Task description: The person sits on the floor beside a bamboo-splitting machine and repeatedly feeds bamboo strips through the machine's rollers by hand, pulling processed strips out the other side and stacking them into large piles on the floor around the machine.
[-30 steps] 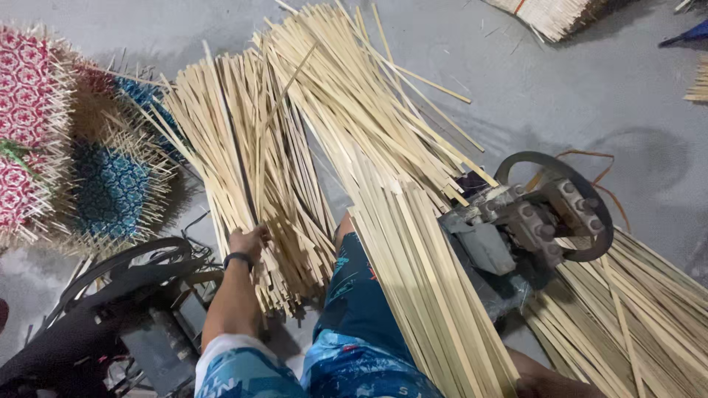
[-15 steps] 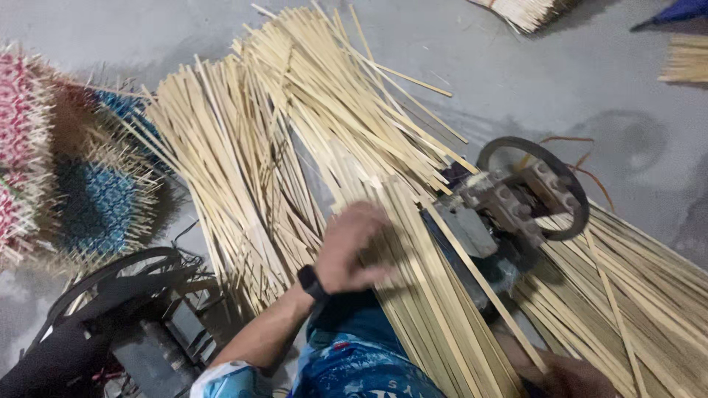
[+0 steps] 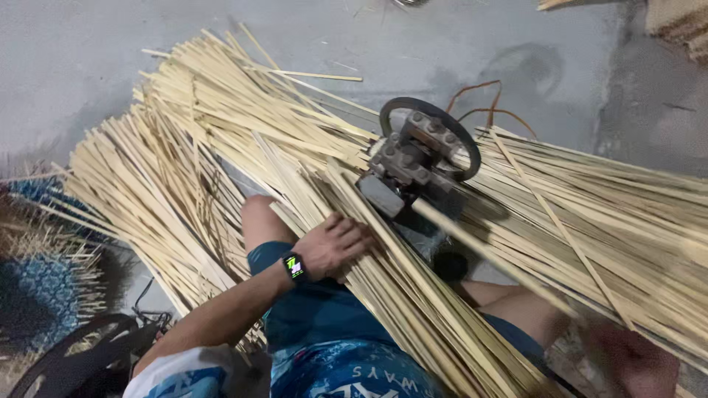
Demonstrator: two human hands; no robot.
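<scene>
Head view shows the left hand, a watch at its wrist, lying palm-down with fingers spread on the bamboo strips across the lap; just beyond stands a small wheeled machine; the right hand is blurred, its grip unclear.

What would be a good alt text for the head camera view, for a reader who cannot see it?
A seated person's left hand, a smartwatch on its wrist, rests on a bundle of long pale bamboo strips lying across the lap. The bundle leads to a small wheeled metal machine on the grey floor. More strips fan out on both sides; the right hand is blurred, bottom right.
</scene>
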